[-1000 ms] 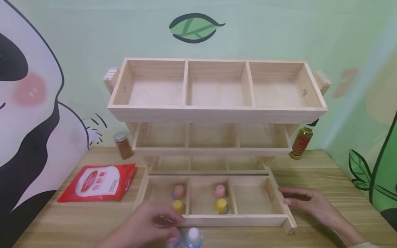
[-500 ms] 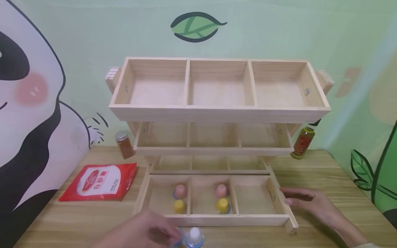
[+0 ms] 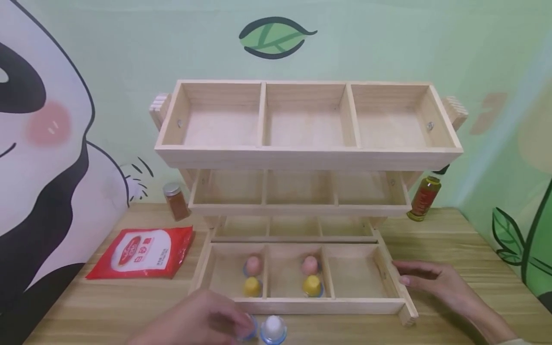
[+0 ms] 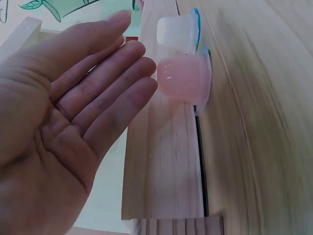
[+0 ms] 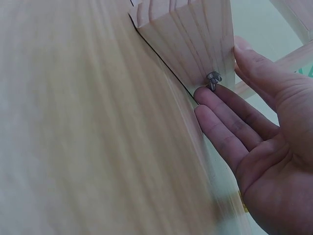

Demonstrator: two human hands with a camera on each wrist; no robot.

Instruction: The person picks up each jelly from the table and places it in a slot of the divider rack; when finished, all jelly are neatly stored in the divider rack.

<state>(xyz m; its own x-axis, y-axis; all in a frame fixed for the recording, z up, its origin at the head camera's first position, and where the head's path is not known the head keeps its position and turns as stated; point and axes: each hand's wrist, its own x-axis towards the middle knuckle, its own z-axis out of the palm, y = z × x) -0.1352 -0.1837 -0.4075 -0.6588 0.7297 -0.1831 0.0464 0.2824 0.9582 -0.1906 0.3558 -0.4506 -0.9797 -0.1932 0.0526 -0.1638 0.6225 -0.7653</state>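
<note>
My left hand [image 3: 198,318] reaches over a small jelly cup at the front of the wooden rack [image 3: 308,158]. In the left wrist view its fingers are fairly straight, with the fingertips right at the side of the pink jelly cup [image 4: 182,78] and the thumb held apart. A white jelly cup [image 3: 273,329] with a blue rim stands beside the pink one. My right hand [image 3: 442,285] rests its fingertips and thumb against the right side of the rack's lowest tier, close to a metal bolt [image 5: 213,78] in the right wrist view.
Pink jelly cups [image 3: 252,265] and yellow jelly cups [image 3: 312,285] sit in the left and middle compartments of the lowest tier. A red packet [image 3: 144,252] and a spice jar [image 3: 177,202] stand left, an oil bottle [image 3: 424,199] right.
My left hand has come down slightly, its fingers drawing in around the front cup. The right hand stays against the rack's side. The whole head view has shifted a little.
</note>
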